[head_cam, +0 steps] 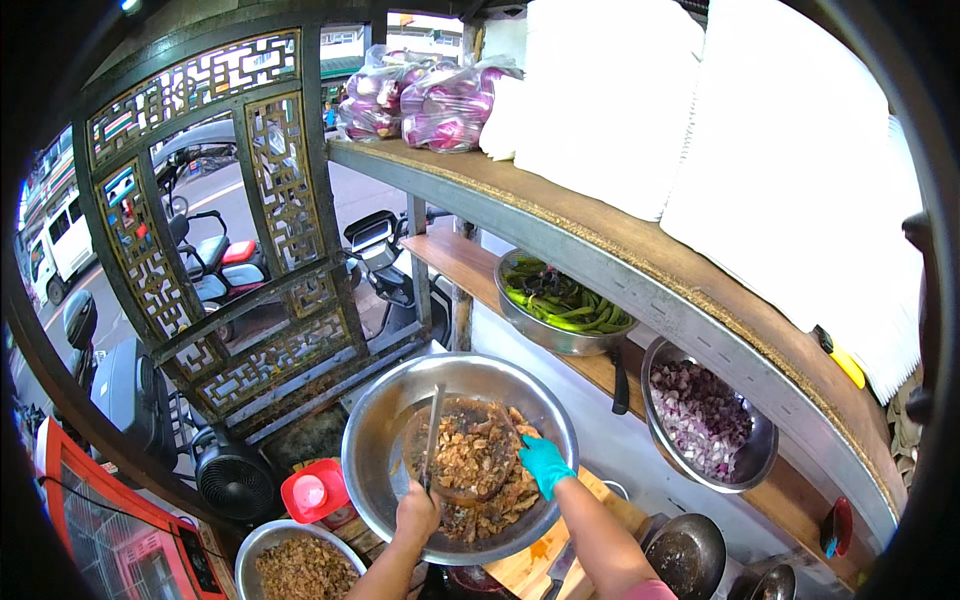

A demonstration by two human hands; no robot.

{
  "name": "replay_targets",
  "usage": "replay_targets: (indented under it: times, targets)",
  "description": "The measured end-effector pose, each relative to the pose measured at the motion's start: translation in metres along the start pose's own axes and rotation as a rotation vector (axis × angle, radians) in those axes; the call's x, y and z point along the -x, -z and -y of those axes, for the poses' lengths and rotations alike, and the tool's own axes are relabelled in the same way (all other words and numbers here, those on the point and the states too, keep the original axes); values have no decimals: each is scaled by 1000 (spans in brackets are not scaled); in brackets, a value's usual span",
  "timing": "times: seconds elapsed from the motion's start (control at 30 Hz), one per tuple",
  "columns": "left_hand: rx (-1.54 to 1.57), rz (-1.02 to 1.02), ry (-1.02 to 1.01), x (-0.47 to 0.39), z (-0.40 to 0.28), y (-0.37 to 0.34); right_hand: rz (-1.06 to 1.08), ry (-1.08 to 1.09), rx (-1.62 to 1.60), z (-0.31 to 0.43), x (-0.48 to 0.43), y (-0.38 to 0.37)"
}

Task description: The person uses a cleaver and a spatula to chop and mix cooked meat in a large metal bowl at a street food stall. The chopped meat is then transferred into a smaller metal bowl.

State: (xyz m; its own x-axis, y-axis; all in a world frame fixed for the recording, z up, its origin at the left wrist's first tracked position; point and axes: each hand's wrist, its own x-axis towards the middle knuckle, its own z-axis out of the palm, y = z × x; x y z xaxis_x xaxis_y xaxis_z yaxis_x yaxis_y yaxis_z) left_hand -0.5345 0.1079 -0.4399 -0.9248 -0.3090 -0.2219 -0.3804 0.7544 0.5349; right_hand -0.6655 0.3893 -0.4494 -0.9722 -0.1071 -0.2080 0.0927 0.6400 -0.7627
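Note:
My bare left hand [418, 512] grips a knife [433, 435], its blade pointing away from me over a large steel basin [367, 480]. Inside the basin, a round brown board [411, 442] carries chopped browned meat [461, 450]. Larger browned pieces [525, 491] lie beside and below the board. My right hand [546, 463], in a teal glove, reaches in at the board's right edge. Its fingertips touch the meat or the edge; whether they grip anything is hidden. Under the basin's right side is a wooden cutting board [525, 566] with another knife [560, 566].
Lower left stand a bowl of chopped meat [307, 566], a red plastic container [315, 491] and a fan [236, 476]. Right, a shelf holds green peppers [570, 300] and a bowl of diced onions [701, 420]. A pan [686, 555] sits lower right. Bagged onions [450, 109] rest on the upper shelf [600, 199].

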Motion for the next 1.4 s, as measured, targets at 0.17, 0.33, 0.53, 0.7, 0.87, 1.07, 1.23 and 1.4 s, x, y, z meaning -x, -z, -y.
replay_targets:
  times: [0.17,0.33,0.53,0.7,0.87,1.07,1.23,1.4]
  targets:
    - [-58,-96,-93,5,3,2,15,219,525,-10,19,-33]
    - [56,126,8,-6,8,5,-7,233,601,-20,99,-57]
    - [-3,56,-125,-12,15,5,-106,220,490,5,98,-24]
    - [-138,158,-118,-12,11,0,-21,186,527,-7,87,-22]
    - [-40,-60,-63,-4,0,3,25,194,555,-20,113,-40]
    - [-168,33,-120,9,-16,6,-46,251,543,-20,114,-30]
    - [88,-96,-61,4,-17,-9,-82,213,564,-20,95,-23]
    - [-154,-27,-207,-1,-11,-14,-24,207,565,-18,96,-29]
